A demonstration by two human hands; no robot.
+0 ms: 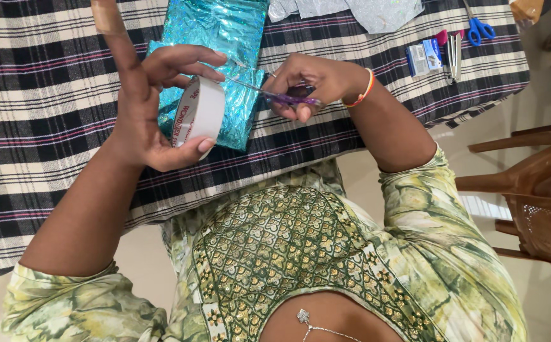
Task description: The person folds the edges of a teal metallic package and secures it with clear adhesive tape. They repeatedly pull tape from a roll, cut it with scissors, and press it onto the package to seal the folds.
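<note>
Left hand (pixel 145 114): grip closed round a roll of white tape (pixel 198 113), thumb under the roll, fingers curled over its top edge; index finger raised, with a plaster near its tip.
Right hand (pixel 313 82): grip pinching small purple-handled scissors (pixel 275 95), blades pointing toward the tape roll, tips just beside it.
Wrist: orange and white bangle (pixel 365 90) on the right arm.
Parcel: box wrapped in shiny turquoise foil (pixel 221 38), lying on the counter (pixel 47 107) beneath both hands.
Counter cover: black, white and red checked cloth.
Far edge: blue-handled scissors (pixel 480 28), silver foil sheet (pixel 364 11).
Right side: brown wooden chair (pixel 535 190).
</note>
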